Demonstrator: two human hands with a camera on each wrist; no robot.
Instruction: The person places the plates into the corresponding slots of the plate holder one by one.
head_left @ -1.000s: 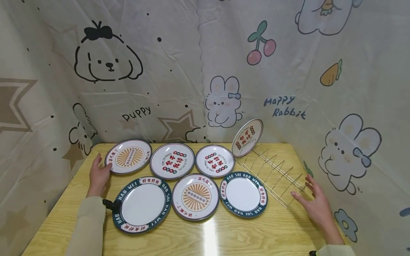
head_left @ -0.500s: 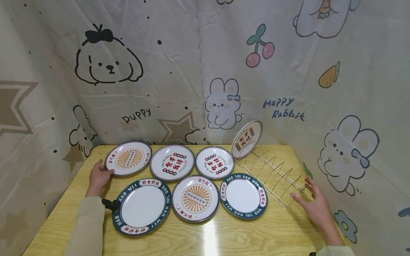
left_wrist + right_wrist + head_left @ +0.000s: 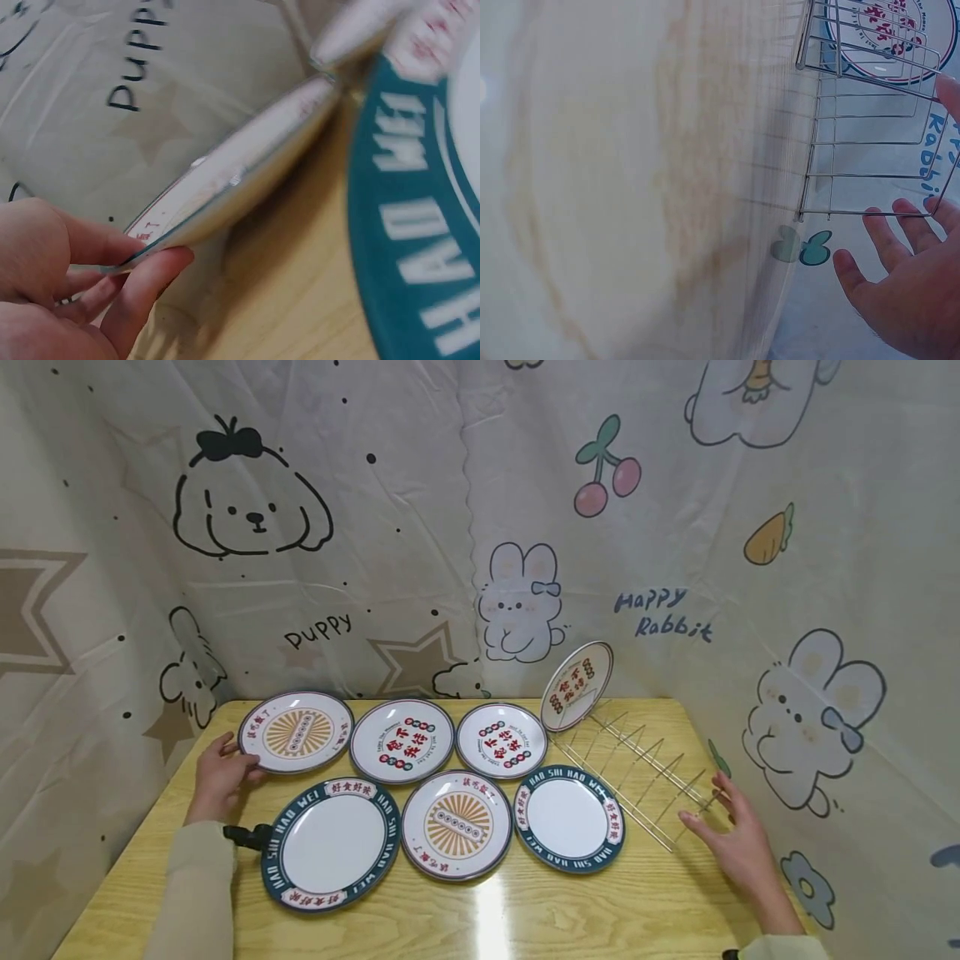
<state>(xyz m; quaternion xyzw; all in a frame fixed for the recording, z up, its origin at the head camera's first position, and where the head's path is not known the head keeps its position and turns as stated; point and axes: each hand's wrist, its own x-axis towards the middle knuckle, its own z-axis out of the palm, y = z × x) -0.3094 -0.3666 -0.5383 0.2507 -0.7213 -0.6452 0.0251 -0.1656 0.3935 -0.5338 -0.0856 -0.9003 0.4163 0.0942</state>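
My left hand (image 3: pixel 221 774) pinches the near-left rim of a white plate with an orange sunburst (image 3: pixel 296 732). In the left wrist view this plate (image 3: pixel 236 169) tilts up, with the thumb below its rim and fingers above. At the right, my right hand (image 3: pixel 742 839) holds the near end of a gold wire plate rack (image 3: pixel 648 772), thumb and fingers spread across its end wires. The right wrist view has fingertips of this hand (image 3: pixel 911 277) at the rack's last wire. A white plate with red lettering (image 3: pixel 576 687) stands upright in the rack's far end.
Flat on the wooden table (image 3: pixel 375 935) lie two red-lettered plates (image 3: pixel 402 741) at the back. In front are two green-rimmed plates (image 3: pixel 330 843) and another sunburst plate (image 3: pixel 457 825). A printed curtain (image 3: pixel 420 527) hangs behind and along the sides.
My left hand has taken hold of the far-left sunburst plate's rim and shifted it slightly left. The right hand stays at the rack.
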